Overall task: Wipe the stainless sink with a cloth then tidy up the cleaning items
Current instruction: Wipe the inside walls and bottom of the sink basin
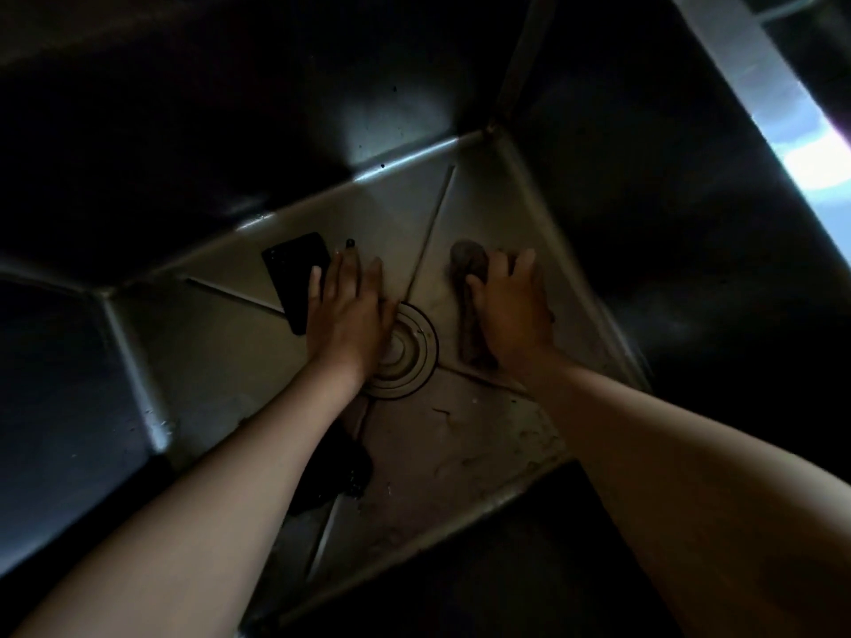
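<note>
I look down into a deep stainless sink [479, 435] in dim light. My left hand [347, 310] lies flat on the sink floor beside the round drain [414, 356], its fingers spread and touching a flat black rectangular object [294, 274]. My right hand [509, 306] rests on a brownish wooden utensil [467, 269] with a rounded end, lying on the floor right of the drain; the fingers curl over its handle. No cloth is clearly visible.
A dark lump [336, 472] lies on the sink floor under my left forearm. The steep dark sink walls [230, 145] rise on all sides. A bright rim strip [783, 108] runs along the upper right.
</note>
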`<state>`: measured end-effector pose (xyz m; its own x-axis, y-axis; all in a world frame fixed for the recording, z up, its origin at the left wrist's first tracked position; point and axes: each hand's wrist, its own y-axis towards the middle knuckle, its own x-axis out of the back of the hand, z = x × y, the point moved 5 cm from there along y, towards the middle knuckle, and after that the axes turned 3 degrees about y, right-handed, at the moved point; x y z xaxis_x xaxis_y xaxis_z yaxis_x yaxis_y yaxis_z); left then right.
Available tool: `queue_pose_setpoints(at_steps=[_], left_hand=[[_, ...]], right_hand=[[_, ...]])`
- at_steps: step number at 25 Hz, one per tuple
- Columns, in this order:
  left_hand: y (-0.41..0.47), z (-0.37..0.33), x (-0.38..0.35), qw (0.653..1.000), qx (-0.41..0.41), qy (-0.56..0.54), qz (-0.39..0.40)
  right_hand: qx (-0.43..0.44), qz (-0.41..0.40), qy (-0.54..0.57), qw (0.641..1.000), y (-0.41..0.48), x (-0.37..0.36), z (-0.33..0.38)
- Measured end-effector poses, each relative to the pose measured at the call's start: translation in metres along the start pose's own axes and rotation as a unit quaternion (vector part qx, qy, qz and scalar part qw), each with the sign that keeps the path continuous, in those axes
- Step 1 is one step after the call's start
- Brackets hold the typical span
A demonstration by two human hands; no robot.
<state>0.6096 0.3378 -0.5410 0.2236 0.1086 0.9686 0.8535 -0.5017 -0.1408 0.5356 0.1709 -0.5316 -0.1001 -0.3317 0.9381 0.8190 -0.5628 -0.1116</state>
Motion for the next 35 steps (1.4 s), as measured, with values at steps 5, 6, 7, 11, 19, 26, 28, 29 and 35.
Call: queue_pose_setpoints(at_steps=[5,6,7,11,19,26,28,29,35], left_hand=[[-0.031,-0.007,0.014,0.999,-0.014,-0.037,-0.001],[-0.035,-0.008,0.016,0.999,-0.02,-0.045,0.004],[-0.037,-0.009,0.019,0.998,-0.024,-0.052,0.012],[-0.038,-0.015,0.028,0.996,-0.039,-0.073,0.032],[-0.05,-0.035,0.037,0.993,-0.072,-0.061,0.069],[-0.062,-0.06,0.046,0.991,-0.055,-0.057,0.105],[-0.067,-0.065,0.053,0.992,-0.065,-0.036,0.099],[-0.068,-0.068,0.058,0.992,-0.074,-0.027,0.098],[-0.056,-0.072,0.082,0.989,-0.129,-0.013,0.078]], right_hand=[[0.068,-0.002,0.007,0.998,-0.004,0.019,0.007],[0.053,0.006,0.023,0.998,-0.007,0.02,0.008],[0.033,0.011,0.036,0.999,-0.013,0.021,0.008],[-0.08,0.037,0.11,0.99,-0.04,0.023,0.009],[-0.243,0.028,0.214,0.945,-0.074,0.054,0.013],[-0.221,0.001,0.161,0.962,-0.085,0.085,0.017],[-0.226,-0.005,0.172,0.959,-0.092,0.092,0.017],[-0.238,-0.008,0.175,0.955,-0.096,0.096,0.017],[-0.295,-0.03,0.191,0.936,-0.103,0.112,0.023]])
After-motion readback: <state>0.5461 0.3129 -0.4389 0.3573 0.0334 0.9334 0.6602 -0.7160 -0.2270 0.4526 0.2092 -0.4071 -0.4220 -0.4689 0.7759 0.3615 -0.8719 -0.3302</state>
